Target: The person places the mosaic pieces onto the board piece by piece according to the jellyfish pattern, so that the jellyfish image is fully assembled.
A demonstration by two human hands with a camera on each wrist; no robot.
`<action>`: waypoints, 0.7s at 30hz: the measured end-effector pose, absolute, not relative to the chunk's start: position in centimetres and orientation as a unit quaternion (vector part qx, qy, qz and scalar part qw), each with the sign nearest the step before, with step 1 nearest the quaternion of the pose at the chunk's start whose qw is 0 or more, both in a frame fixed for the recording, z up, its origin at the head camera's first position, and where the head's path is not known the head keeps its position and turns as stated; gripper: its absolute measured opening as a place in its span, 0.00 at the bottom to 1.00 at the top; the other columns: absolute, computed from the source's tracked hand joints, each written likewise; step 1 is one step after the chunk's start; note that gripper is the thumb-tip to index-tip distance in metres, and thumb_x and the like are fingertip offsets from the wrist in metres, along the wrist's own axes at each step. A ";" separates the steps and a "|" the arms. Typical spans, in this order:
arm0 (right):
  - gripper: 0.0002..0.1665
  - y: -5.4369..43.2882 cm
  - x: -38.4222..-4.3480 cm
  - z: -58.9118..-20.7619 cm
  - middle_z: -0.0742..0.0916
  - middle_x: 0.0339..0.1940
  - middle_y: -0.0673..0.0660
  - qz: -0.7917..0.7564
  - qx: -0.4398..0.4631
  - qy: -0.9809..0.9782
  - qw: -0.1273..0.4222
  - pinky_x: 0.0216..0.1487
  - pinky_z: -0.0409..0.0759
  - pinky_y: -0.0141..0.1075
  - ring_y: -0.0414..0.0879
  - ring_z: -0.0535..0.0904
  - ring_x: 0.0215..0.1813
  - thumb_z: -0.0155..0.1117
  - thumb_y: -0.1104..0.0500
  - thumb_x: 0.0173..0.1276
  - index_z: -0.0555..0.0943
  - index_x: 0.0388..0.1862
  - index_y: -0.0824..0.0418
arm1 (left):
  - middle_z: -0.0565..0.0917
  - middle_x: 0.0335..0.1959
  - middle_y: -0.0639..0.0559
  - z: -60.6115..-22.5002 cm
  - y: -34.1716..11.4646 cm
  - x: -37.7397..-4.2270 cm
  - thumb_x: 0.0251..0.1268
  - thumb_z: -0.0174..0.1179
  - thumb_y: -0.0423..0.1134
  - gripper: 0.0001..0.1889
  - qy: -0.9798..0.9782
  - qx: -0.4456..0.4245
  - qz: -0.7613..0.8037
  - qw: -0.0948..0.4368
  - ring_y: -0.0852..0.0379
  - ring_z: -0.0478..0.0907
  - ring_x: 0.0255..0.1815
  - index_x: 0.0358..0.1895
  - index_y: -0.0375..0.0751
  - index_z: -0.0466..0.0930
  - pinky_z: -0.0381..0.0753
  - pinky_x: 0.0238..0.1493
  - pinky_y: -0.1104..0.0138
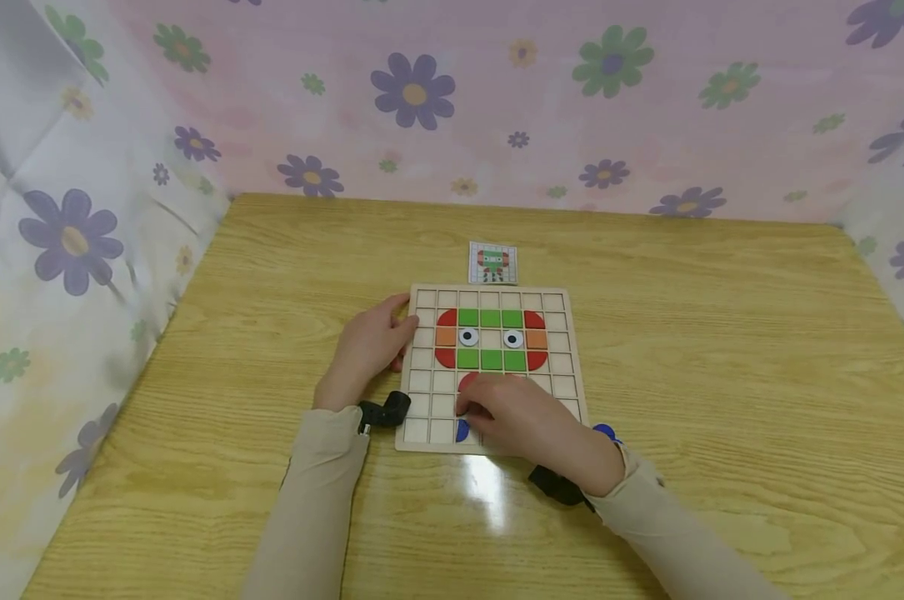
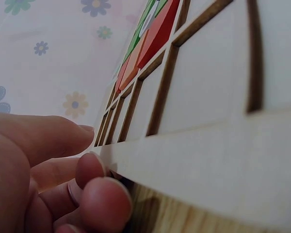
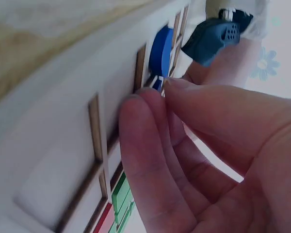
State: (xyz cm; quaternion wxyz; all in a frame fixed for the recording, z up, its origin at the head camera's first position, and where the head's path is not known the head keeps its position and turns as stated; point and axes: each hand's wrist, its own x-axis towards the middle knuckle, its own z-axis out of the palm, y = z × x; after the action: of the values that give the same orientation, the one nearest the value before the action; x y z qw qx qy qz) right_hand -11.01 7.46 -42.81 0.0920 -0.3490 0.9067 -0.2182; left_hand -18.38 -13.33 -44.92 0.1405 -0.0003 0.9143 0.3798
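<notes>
A square wooden grid board [image 1: 419,383] lies on the table with flat coloured pieces in its cells. Green squares [image 1: 490,318], red rounded corners, orange squares and two eye pieces [image 1: 513,339] form a face. My left hand [image 1: 369,346] grips the board's left edge, fingertips [image 2: 106,204] at its side. Over the lower middle cells, my right hand [image 1: 515,417] pinches a small blue piece [image 3: 157,85], mostly hidden by the fingertips. Just below, a blue rounded piece [image 1: 462,431] sits in the bottom row. Red pieces [image 1: 467,381] above are partly covered by this hand.
A small picture card [image 1: 492,263] with a similar coloured figure lies beyond the board's far edge. Black wrist cameras [image 1: 387,410] sit on both wrists. Something round and blue [image 1: 605,431] shows beside the right wrist. Flowered cloth [image 1: 414,92] hangs behind the table.
</notes>
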 end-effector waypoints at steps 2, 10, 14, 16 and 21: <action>0.05 7.7 -11.2 -42.8 0.80 0.30 0.42 -0.222 -0.357 0.903 0.091 0.38 0.72 0.31 0.35 0.73 0.33 0.62 0.61 0.58 0.81 0.32 0.51 | 0.76 0.15 0.51 -44.9 -13.3 -18.4 0.65 0.46 0.50 0.27 0.916 0.001 0.377 0.140 0.55 0.74 0.11 0.67 0.52 0.58 0.68 0.17 0.65; 0.07 7.8 -11.2 -42.8 0.78 0.33 0.41 -0.229 -0.374 0.888 0.141 0.38 0.70 0.31 0.33 0.71 0.34 0.63 0.60 0.57 0.82 0.34 0.49 | 0.76 0.14 0.51 -45.0 -13.3 -18.5 0.65 0.46 0.50 0.27 0.919 0.007 0.370 0.136 0.55 0.74 0.11 0.66 0.52 0.58 0.68 0.17 0.64; 0.06 7.7 -11.1 -42.8 0.78 0.32 0.41 -0.221 -0.376 0.889 0.141 0.36 0.69 0.31 0.32 0.70 0.33 0.63 0.60 0.56 0.82 0.32 0.49 | 0.76 0.14 0.51 -44.9 -13.3 -18.5 0.65 0.47 0.50 0.27 0.919 0.006 0.370 0.137 0.55 0.74 0.11 0.67 0.52 0.58 0.68 0.19 0.64; 0.06 7.7 -11.1 -42.8 0.78 0.32 0.41 -0.223 -0.378 0.887 0.142 0.35 0.69 0.30 0.32 0.70 0.32 0.63 0.60 0.56 0.82 0.33 0.50 | 0.76 0.14 0.51 -44.9 -13.3 -18.5 0.65 0.47 0.50 0.27 0.920 0.007 0.366 0.137 0.55 0.74 0.11 0.67 0.52 0.57 0.68 0.20 0.63; 0.06 7.7 -11.1 -42.8 0.78 0.32 0.41 -0.222 -0.380 0.887 0.142 0.34 0.69 0.30 0.32 0.70 0.32 0.63 0.60 0.56 0.82 0.32 0.50 | 0.76 0.13 0.51 -44.8 -13.2 -18.5 0.65 0.47 0.50 0.27 0.923 0.007 0.360 0.138 0.55 0.74 0.10 0.67 0.52 0.57 0.68 0.21 0.63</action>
State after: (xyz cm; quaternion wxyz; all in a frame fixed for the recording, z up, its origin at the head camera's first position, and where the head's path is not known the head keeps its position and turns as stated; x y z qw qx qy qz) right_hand -11.14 7.69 -42.84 0.1417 -0.3797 0.8867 -0.2225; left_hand -18.51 -13.25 -44.80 0.1375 0.0070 0.9226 0.3604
